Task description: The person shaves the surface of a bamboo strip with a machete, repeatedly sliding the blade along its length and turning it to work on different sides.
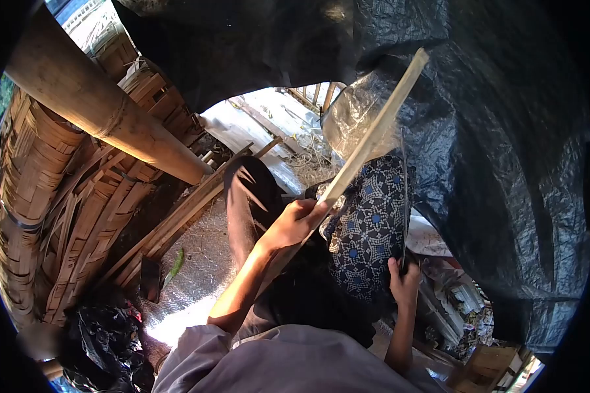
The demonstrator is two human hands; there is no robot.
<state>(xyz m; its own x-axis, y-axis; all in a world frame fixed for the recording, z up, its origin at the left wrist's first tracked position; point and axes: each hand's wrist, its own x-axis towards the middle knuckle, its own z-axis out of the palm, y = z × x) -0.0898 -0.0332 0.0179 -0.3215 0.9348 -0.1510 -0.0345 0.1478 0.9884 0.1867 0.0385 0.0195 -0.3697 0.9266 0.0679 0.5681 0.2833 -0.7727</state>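
A long pale bamboo strip (373, 134) slants up and to the right across the view. My left hand (294, 224) is closed around its lower part, above my lap. At the right, my right hand (404, 281) grips the lower end of a long thin blade (407, 196), which points upward; its handle is hidden in my fingers. The blade and the strip are apart. Between my hands, a dark cloth with a blue and white pattern (367, 229) covers my leg.
A thick bamboo pole (111, 111) crosses the upper left, beside stacked woven bamboo (52, 144). Black plastic sheeting (505, 164) hangs at the top and right. Split bamboo pieces (183, 219) and a black plastic bag (108, 340) lie at the left. A wooden box (488, 367) stands lower right.
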